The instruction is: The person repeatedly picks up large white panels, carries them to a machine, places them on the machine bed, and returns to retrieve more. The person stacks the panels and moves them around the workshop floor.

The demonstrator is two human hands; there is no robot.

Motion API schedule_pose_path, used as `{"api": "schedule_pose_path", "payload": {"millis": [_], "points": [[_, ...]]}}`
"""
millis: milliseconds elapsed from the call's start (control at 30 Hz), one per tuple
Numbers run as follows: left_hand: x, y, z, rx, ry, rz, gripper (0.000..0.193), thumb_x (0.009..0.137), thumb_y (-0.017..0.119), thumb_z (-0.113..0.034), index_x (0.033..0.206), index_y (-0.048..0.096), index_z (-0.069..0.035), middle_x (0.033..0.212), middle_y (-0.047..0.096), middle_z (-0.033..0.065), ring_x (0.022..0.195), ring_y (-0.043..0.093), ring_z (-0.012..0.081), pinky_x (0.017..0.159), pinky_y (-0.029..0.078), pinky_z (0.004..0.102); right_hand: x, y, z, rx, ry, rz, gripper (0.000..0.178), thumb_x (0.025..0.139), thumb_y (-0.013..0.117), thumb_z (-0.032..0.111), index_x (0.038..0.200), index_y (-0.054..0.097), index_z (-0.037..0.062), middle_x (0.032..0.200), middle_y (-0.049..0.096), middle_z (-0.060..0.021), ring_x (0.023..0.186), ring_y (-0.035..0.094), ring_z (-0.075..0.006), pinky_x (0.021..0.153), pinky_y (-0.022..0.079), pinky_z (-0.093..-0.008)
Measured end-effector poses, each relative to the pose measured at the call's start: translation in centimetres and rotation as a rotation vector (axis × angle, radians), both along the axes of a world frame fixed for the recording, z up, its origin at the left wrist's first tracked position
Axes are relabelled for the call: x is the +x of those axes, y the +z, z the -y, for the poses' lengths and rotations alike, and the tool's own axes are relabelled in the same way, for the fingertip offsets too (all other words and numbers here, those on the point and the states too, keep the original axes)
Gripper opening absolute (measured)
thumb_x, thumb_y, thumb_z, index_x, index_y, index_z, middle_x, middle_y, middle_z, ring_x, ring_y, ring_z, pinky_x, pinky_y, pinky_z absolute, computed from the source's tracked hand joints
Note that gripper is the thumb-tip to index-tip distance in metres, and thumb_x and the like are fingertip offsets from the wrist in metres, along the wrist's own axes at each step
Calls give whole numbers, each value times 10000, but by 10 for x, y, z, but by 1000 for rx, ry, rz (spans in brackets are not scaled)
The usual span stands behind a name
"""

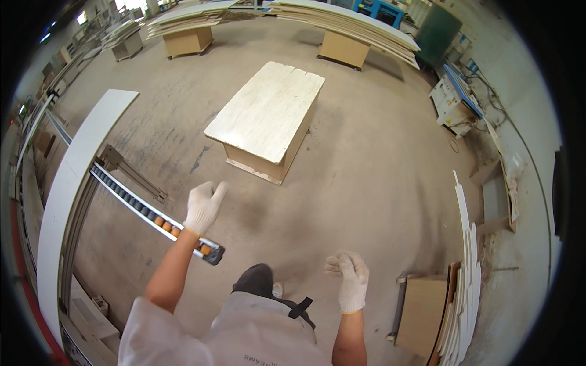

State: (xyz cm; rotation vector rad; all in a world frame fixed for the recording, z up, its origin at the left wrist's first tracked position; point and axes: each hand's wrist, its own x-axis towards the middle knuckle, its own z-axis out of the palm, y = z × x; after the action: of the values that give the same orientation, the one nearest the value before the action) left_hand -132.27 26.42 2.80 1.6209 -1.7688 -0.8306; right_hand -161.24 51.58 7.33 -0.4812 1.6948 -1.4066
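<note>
My left hand point(205, 208), in a white knit glove, is raised in front of me with its thumb apart from the fingers, holding nothing. Its wrist passes above the end of a narrow roller rail point(141, 208) with black and orange rollers. To the right, my right hand point(353, 283) wears a matching glove; its fingers are loosely bent, with nothing in them. Ahead of both hands stands a low wooden block-shaped stand point(268, 113) with a worn cream top, apart from them. A long white board point(78, 165) lies along the conveyor at the left.
At the right, a wheeled wooden base point(421, 311) stands beside several upright white panels point(467, 293). Stacks of boards point(348, 24) rest on wheeled bases at the back. A blue-and-white machine point(455, 100) stands by the right wall.
</note>
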Motion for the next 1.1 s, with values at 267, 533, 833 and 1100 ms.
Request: {"api": "schedule_pose_path", "payload": {"millis": [267,533,833,1100], "points": [[-131,-244,216,102,36,464,659,974,559,-589,819,731,29,921,720,284,936,699,460,848,553,526,-150,-152,185,145,395,-112,281,983,687,209,1153,692,-14,962,750,-104,812,732,-160,730,599,-301],[-183,-376,313,654,770,211,911,922,537,-744,1079,720,134,1146,685,369,1124,672,486,982,526,506,-247,-298,450,389,717,-657,661,905,755,458,1343,594,-11,1240,694,-245,1184,668,-368,1022,512,-427],[-198,-416,324,674,1149,41,956,896,541,-753,978,695,187,1007,665,429,1048,668,529,966,502,514,-150,-431,750,599,30,-357,929,942,746,460,1519,316,-127,1425,552,-314,1149,674,-388,942,596,-382],[-286,-412,391,733,1336,-89,806,919,597,-667,1038,712,122,1009,701,372,1017,682,522,918,528,503,-176,-440,882,470,219,-656,945,887,809,436,1485,352,-136,1337,599,-323,1110,671,-421,928,578,-459]]}}
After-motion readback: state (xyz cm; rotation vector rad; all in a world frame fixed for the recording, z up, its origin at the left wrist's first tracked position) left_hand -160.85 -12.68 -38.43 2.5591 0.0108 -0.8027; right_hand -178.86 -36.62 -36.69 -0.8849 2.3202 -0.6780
